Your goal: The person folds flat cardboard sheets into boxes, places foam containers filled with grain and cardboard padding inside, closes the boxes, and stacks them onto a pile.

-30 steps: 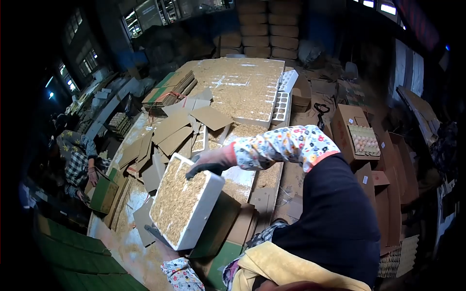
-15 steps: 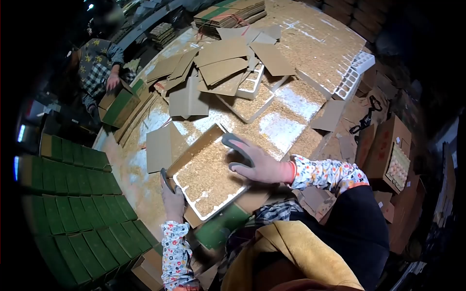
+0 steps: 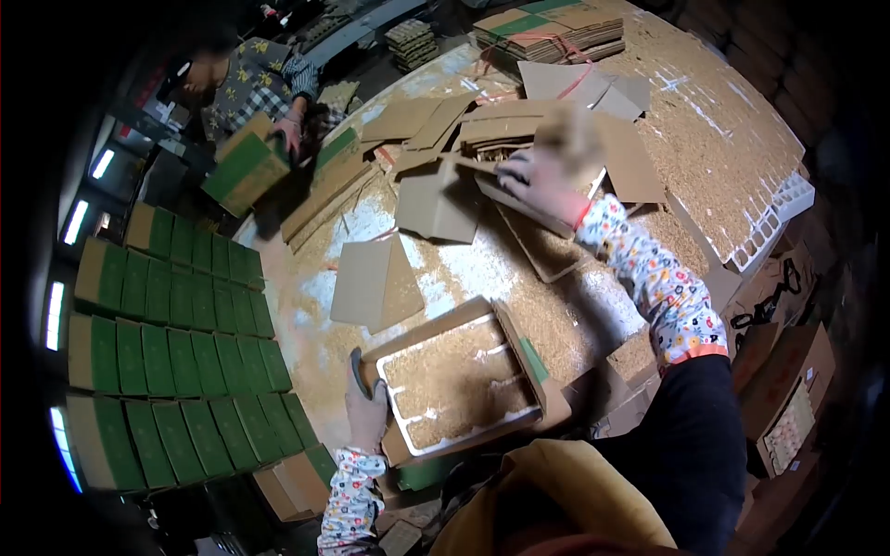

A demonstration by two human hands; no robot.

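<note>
My left hand point(image 3: 366, 414), in a pale glove with dark fingertips, grips the left side of an open cardboard box point(image 3: 554, 400). Inside the box sits a white foam tray point(image 3: 422, 451), its cells covered with loose tan husk-like filling point(image 3: 454, 380). My right hand point(image 3: 545, 190), gloved too, reaches across to the pile at the back of the table. Its fingers are bent over the edge of a tilted cardboard sheet point(image 3: 524, 201). A blurred patch beyond that hand is too smeared to make out.
Loose cardboard pieces point(image 3: 436, 199) lie on the husk-strewn table point(image 3: 306, 371). Green boxes point(image 3: 185, 357) are stacked at left. A co-worker point(image 3: 255, 88) handles a green-and-brown box point(image 3: 246, 171). Bundled flat cardboard point(image 3: 552, 37) lies behind; a white foam tray point(image 3: 756, 236) stands at right.
My right hand has moved from above the husk to the cardboard pile and grasped a sheet. The box shows more of its right wall, and the filling shows the tray's dividers. The view has shifted.
</note>
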